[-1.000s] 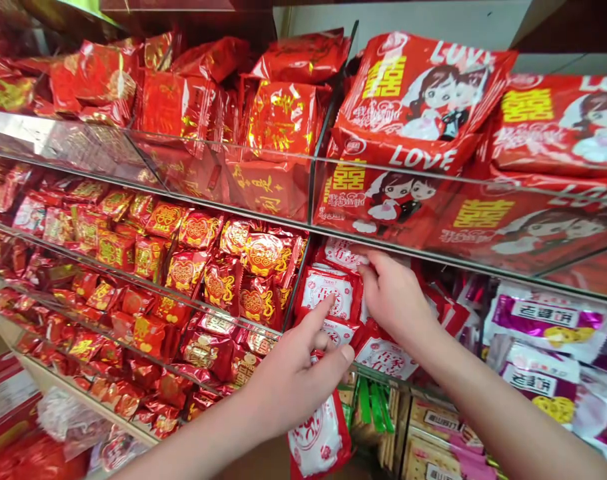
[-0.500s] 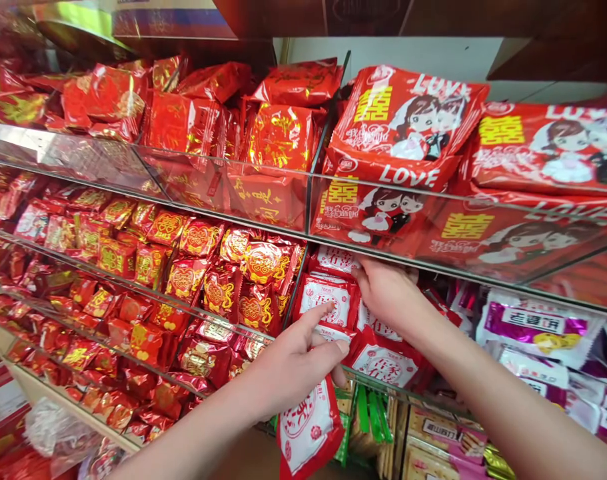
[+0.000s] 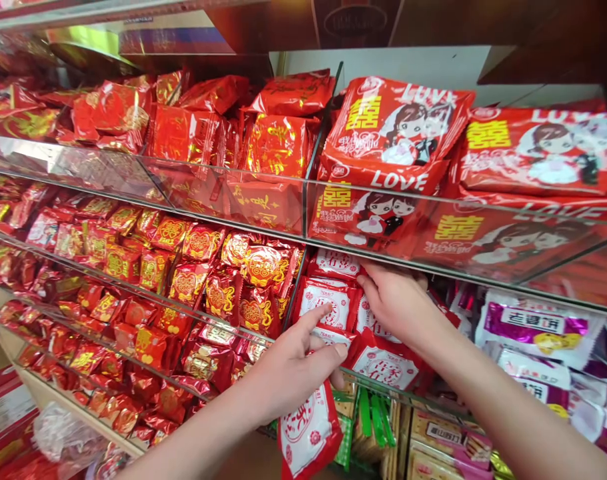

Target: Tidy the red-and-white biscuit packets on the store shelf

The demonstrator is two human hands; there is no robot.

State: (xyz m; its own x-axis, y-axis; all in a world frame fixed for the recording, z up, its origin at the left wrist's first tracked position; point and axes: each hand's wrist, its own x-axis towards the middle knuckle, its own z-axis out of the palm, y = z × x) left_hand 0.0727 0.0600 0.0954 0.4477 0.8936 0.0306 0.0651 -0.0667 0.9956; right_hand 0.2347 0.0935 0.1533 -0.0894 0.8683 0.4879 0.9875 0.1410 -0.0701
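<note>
The left hand (image 3: 293,363) pinched a red-and-white snack packet (image 3: 308,430) between thumb and lower fingers, the packet hanging below the palm in front of the shelf edge, while its forefinger pointed out toward the packets in the bin ahead. The right hand (image 3: 400,307) lay further in, fingers curled loosely over the stacked red-and-white packets (image 3: 328,303) in the middle-tier compartment; whether it gripped one or merely pressed on the pile could not be told, since the fingertips were hidden under the glass shelf (image 3: 433,267) above.

Judged from how things lay, the work with this compartment seemed to be midway: several matching packets sat in rough overlapping rows inside, one (image 3: 386,367) leaning at the near edge, and a single packet remained in the left hand, outside the bin.

Left of that compartment, behind a glass divider, lay heaps of small red-and-gold candies (image 3: 223,280). On the tier above, large red "LOVE" bags (image 3: 393,133) with a cartoon couple were stacked. To the right sat purple-and-white packets (image 3: 533,327), and below, near, green-striped biscuit packs (image 3: 373,417).
</note>
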